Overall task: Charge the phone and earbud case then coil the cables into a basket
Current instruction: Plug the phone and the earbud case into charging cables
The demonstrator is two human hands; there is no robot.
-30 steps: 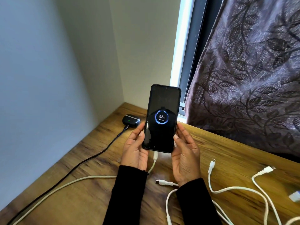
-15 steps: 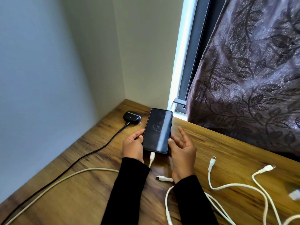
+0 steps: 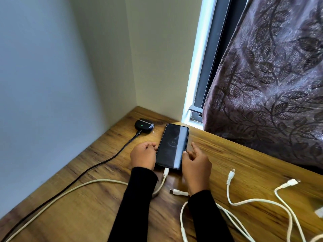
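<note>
Head view: left hand [image 3: 143,155], fingers loosely curled, and right hand [image 3: 195,159], fingers relaxed, touch the phone [image 3: 172,145] lying flat on the desk [image 3: 87,206], plugged into its white cable [image 3: 165,173]. Best to let go gently, sparing the plug.

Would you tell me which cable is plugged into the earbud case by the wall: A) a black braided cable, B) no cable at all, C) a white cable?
A: a black braided cable runs across the table into the earbud case, whose green light is on.
</note>
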